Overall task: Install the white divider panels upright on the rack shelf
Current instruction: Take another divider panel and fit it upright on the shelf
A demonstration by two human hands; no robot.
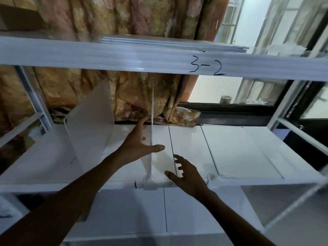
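A white divider panel (152,110) stands upright, edge-on to me, in the middle of the white rack shelf (239,153). My left hand (140,144) lies flat against its left face, fingers spread, thumb across its front edge. My right hand (186,174) hovers open just right of the panel's foot, near the shelf's front rail. A second white divider panel (92,125) stands upright further left on the same shelf. A stack of flat white panels (174,43) lies on the upper shelf.
The upper shelf rail (88,54) is marked "3-2" in pen. A patterned curtain (133,93) hangs behind the rack, with a window (221,89) to the right. A lower white shelf (159,215) sits beneath. A metal upright (276,110) bounds the right side.
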